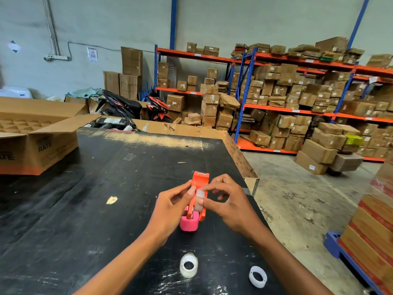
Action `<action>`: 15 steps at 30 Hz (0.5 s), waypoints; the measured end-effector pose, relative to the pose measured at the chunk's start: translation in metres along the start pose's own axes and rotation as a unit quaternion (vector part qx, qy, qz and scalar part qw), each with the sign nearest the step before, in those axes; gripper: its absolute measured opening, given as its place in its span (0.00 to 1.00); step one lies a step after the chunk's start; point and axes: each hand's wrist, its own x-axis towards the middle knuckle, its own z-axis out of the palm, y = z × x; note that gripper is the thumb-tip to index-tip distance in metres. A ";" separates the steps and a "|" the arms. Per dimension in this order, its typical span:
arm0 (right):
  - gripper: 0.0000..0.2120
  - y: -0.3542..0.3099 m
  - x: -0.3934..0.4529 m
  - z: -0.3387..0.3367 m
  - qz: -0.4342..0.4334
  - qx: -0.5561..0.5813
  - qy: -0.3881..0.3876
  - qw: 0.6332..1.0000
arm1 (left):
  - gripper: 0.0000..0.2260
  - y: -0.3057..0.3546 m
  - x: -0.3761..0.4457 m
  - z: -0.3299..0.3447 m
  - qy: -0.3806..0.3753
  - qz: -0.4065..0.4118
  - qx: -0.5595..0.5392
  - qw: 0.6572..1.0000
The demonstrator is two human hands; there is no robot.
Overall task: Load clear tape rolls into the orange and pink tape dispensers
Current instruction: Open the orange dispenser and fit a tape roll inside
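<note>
I hold the orange tape dispenser above the black table. My left hand grips its left side. My right hand pinches a clear tape roll that sits between the dispenser's side walls. The pink tape dispenser stands on the table just below the orange one, partly hidden by it and my left hand. Another clear tape roll lies on the table near me, and a white plastic ring lies to its right.
An open cardboard box with dividers stands at the table's far left. The table's right edge drops to a concrete floor. Shelves stacked with cartons fill the back right. A pallet stack stands at the right.
</note>
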 end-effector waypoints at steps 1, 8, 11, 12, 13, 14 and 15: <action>0.07 0.000 0.001 0.000 -0.006 0.008 0.005 1.000 | 0.15 0.000 0.000 0.001 0.000 -0.002 -0.003 1.000; 0.03 -0.001 0.016 -0.015 -0.018 -0.006 0.060 0.998 | 0.14 0.001 -0.007 0.003 -0.035 -0.007 0.003 0.999; 0.04 -0.002 0.022 -0.020 0.001 0.034 0.044 0.998 | 0.13 0.005 -0.011 0.004 -0.044 -0.006 -0.007 0.999; 0.05 -0.001 0.022 -0.020 0.005 0.034 0.043 0.998 | 0.14 0.006 -0.012 0.005 -0.045 -0.008 -0.009 0.999; 0.05 -0.001 0.023 -0.020 0.007 0.025 0.044 0.999 | 0.16 0.007 -0.013 0.005 -0.046 -0.011 -0.008 0.999; 0.05 0.000 0.023 -0.020 0.006 0.017 0.045 0.999 | 0.18 0.007 -0.013 0.006 -0.048 -0.014 -0.005 0.999; 0.04 0.000 0.023 -0.020 0.002 0.012 0.046 0.999 | 0.19 0.007 -0.013 0.005 -0.052 -0.015 0.001 0.999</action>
